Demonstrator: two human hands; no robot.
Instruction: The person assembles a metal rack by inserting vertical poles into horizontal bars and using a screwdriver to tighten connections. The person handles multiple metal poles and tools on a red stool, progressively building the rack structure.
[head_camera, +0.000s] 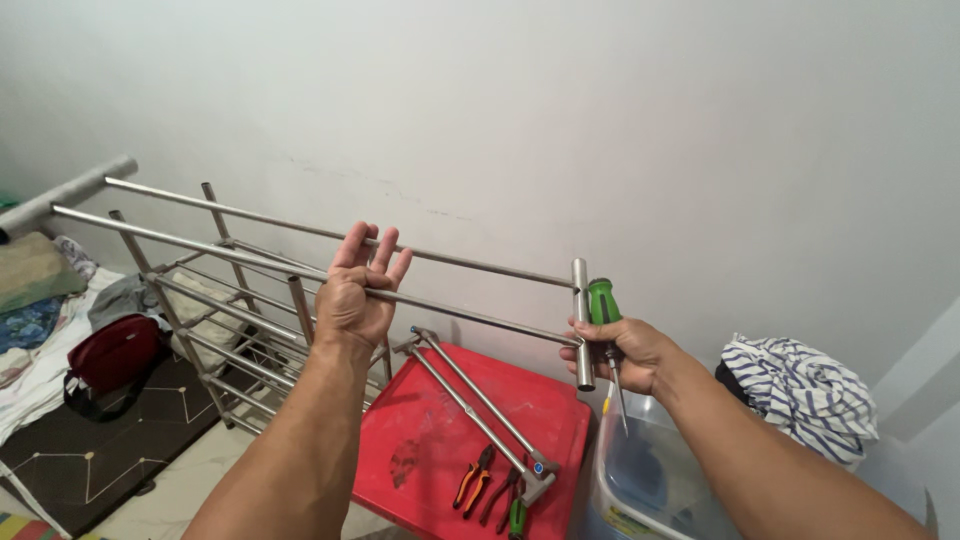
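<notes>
Our left hand props the steel rack rail from below, fingers spread wide, keeping it level, while our right hand clamps its end post and a green screwdriver above the red stool.

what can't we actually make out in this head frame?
- Right hand: its grip covers where the end tube meets the lower rail; any fastener there is hidden.
- Green screwdriver: the same hand hides most of the handle; the tip is too thin to read.
- Clear bin: cut off by the bottom edge.
- Pliers on the red stool: jaws too small to type.
</notes>
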